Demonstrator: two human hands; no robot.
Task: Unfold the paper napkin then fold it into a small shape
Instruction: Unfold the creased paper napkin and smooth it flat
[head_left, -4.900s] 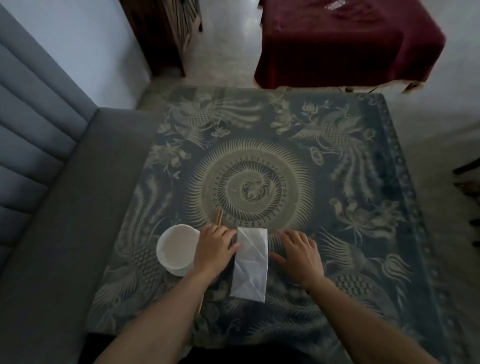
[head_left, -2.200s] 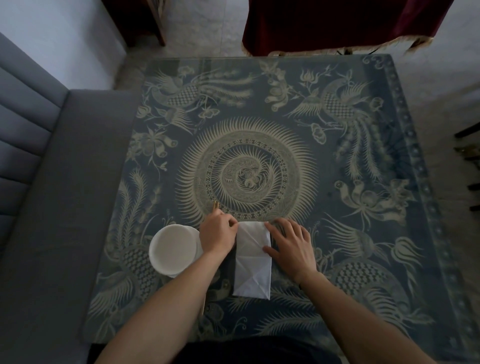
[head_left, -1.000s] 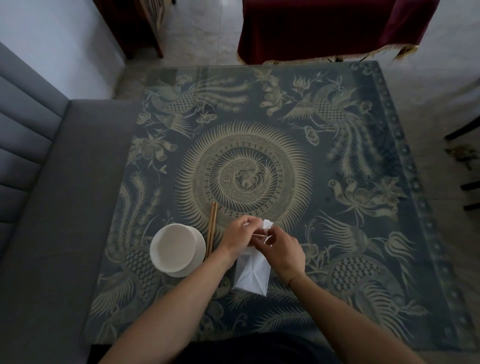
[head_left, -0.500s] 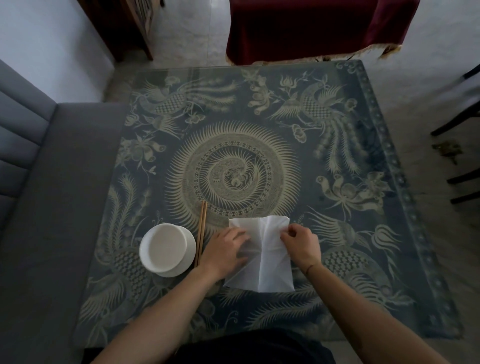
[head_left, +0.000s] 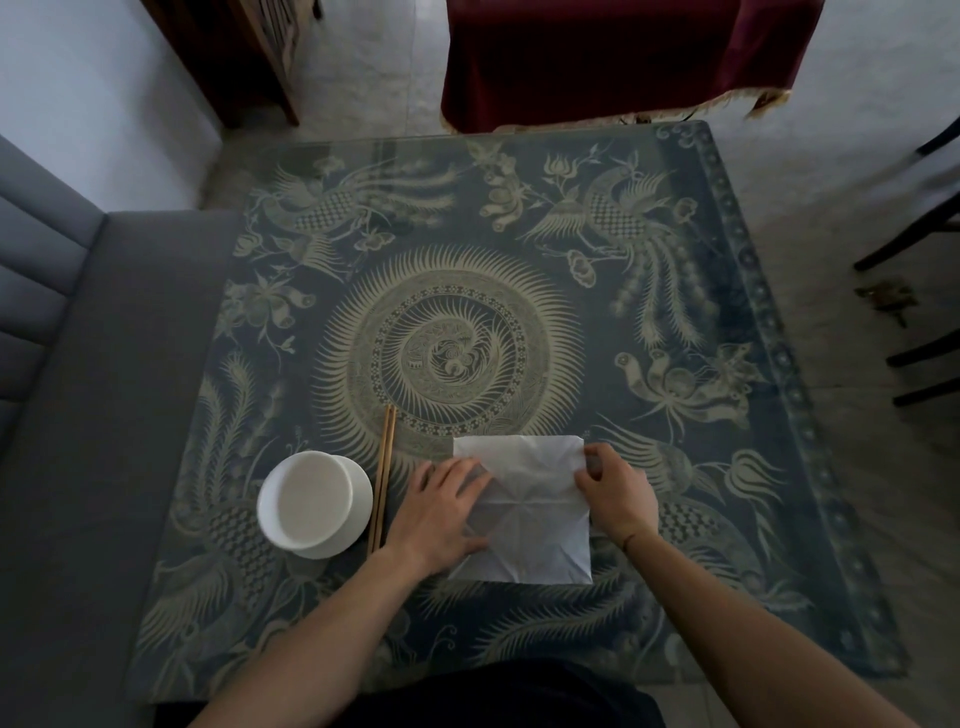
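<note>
My right hand (head_left: 613, 488) has thumb + forefinger pinched on the right edge of the napkin (head_left: 524, 512), near its far corner; other fingers curled in loosely. My left hand (head_left: 441, 506) is flat, fingers spread and released, palm pressing the sheet's left side down, not gripping anything.

What changed: approx 2 s ago the napkin was a narrow folded strip between my hands; 1 s ago I had its top end lifted in both hands; now it's spread to a wide rough square, lying flat on the table (head_left: 675, 332) w/ crease lines radiating from the middle. The left edge is hidden under my hand, so can't tell if that side is fully opened out. The far right corner looks a bit crumpled where I'm pinching.

So I judge the unfold part nearly done; the refold into a small shape hasn't begun. Next probably smooth it out, then pick a first fold line.

Further out: chopsticks (head_left: 383, 478) lie just left of my left hand, apart from the napkin, w/ the white bowl (head_left: 311, 504) touching or just beside them. Neither is in the way.
</note>
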